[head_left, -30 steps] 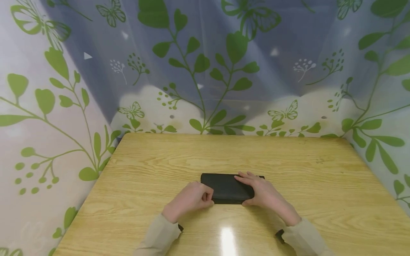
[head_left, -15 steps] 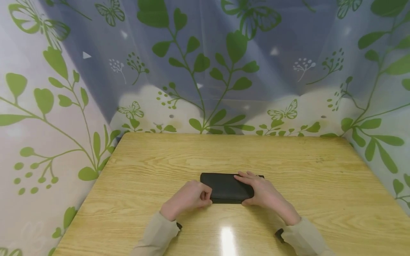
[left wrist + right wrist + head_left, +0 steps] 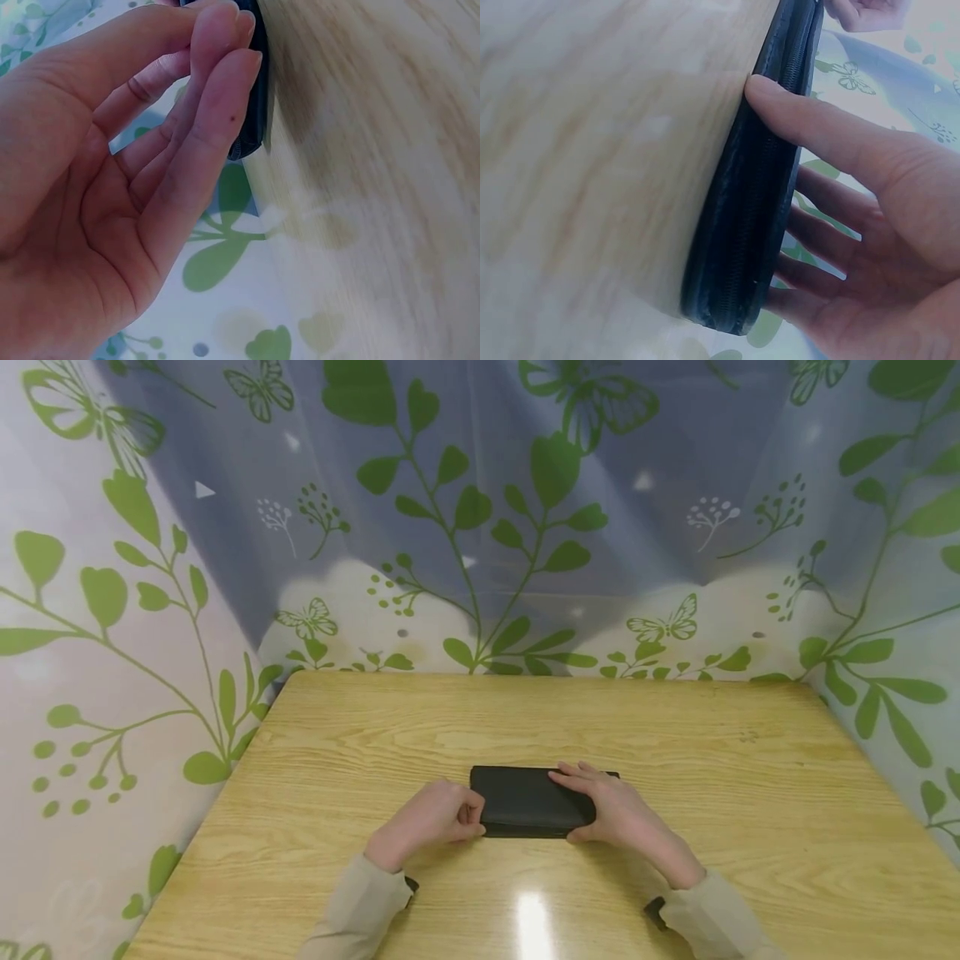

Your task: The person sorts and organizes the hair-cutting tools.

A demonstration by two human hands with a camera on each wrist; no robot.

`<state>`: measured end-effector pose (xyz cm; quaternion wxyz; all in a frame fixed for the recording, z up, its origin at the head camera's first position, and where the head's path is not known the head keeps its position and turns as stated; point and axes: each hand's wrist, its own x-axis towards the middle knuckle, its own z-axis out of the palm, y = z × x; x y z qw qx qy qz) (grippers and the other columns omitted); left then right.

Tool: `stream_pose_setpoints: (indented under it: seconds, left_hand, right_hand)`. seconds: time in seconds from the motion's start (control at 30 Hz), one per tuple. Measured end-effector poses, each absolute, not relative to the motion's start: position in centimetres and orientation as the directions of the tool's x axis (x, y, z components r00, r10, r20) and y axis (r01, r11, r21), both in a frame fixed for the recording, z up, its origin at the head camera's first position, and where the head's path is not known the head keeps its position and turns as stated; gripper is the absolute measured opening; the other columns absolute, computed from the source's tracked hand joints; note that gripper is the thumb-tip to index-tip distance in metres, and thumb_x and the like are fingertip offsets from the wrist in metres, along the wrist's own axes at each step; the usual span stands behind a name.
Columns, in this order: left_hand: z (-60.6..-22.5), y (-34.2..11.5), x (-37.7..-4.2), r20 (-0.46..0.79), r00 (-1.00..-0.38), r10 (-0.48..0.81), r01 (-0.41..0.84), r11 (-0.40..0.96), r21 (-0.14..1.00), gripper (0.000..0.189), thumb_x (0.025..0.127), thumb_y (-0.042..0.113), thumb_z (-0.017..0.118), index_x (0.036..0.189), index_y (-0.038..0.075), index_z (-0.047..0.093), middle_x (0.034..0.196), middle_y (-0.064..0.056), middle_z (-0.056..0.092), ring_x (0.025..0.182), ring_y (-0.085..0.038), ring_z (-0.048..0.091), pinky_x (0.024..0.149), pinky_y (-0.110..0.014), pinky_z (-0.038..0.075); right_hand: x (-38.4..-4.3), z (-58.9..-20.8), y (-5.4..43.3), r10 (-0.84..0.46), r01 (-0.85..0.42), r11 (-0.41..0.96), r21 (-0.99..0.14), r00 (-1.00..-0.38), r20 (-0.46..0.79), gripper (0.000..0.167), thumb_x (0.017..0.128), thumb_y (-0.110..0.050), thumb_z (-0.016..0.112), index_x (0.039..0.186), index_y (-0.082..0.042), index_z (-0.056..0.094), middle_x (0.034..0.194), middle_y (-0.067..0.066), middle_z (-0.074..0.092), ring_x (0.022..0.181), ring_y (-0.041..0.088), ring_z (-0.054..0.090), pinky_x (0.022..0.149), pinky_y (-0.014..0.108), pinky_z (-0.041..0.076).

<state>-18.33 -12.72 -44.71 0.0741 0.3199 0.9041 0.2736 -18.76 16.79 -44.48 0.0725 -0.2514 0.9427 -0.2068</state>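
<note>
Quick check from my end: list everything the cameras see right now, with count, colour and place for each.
wallet: one, black, zippered edge, lying flat on the table near its front middle
table: one, light wood grain, fills the lower part of the head view
curtain: one backdrop, pale with green leaf and butterfly print, around the table's back and sides
sleeves: two, beige, at the near edge
left hand: one, fingertips pinching the wallet's left end
right hand: one, fingers laid flat on top of the wallet's right part, thumb against its near edge
</note>
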Motion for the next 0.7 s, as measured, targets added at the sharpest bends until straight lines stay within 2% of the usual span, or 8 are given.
stream_pose_setpoints:
  seconds: [0.7]
  left_hand:
    - [-44.3,-13.8,-18.7,0.056,-0.798,0.599,0.543,0.677,0.497,0.032,0.089,0.012,0.079,0.067,0.019,0.057,0.056,0.011,0.054,0.049,0.001,0.046,0.06,-0.021,0.046]
  right_hand:
    - [-18.6,-44.5,16.6,-0.502,-0.45,0.791,-0.415,-0.865,-0.019,0.087,0.072,-0.019,0.093,0.148,-0.012,0.053,0.156,0.013,0.044,0.141,0.047,0.04,0.101,0.074,0.037]
